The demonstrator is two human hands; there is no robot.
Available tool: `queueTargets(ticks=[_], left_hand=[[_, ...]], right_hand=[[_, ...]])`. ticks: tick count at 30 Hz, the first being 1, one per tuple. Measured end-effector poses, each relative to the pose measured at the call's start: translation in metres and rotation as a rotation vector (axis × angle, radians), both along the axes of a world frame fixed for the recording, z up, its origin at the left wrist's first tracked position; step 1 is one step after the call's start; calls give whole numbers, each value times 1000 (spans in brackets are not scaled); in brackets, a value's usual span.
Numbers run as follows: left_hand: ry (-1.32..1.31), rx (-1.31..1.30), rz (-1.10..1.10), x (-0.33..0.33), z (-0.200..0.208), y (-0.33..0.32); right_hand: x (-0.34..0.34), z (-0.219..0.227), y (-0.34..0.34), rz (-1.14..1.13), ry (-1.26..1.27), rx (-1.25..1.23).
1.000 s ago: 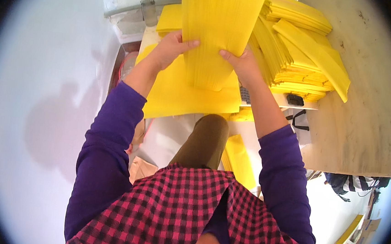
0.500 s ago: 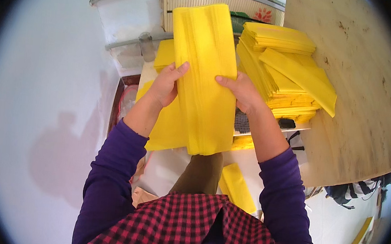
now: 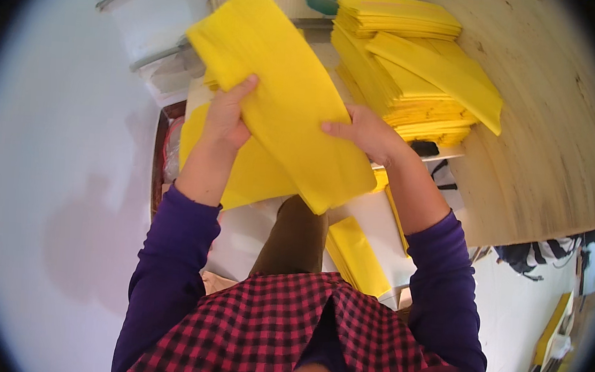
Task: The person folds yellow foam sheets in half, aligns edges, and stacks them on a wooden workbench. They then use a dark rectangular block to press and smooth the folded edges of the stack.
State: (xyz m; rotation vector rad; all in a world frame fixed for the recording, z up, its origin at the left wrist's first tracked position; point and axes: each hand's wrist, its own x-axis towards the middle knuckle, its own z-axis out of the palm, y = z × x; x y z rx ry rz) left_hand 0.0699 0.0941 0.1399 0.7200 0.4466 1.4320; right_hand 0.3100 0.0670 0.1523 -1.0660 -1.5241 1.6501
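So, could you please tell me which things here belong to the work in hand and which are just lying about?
Seemingly in use:
long yellow piece, held by left hand and right hand
yellow sheet below it
yellow stack at right

Seemingly lying about:
small black object near the yellow stack
black-and-white bundle at far right

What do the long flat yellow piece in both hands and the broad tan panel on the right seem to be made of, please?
The long flat yellow piece looks like matte fabric, perhaps non-woven: it curves gently and shows no gloss, though thick paper cannot be ruled out. The broad tan panel may be plywood or similar board, its dull finish marked by dark specks.
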Motion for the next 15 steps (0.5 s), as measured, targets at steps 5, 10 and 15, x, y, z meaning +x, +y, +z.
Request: queueTargets(ticks=[5,10,15], left_hand=[[-45,42,44,22,17,9],[-162,39,22,74,34,22],[-249,-46,-65,152,51,41]], right_hand=[[61,2,-30,-51,-265,134],[122,9,-60,-344,-138,46],[176,26,-65,-633,3,245]])
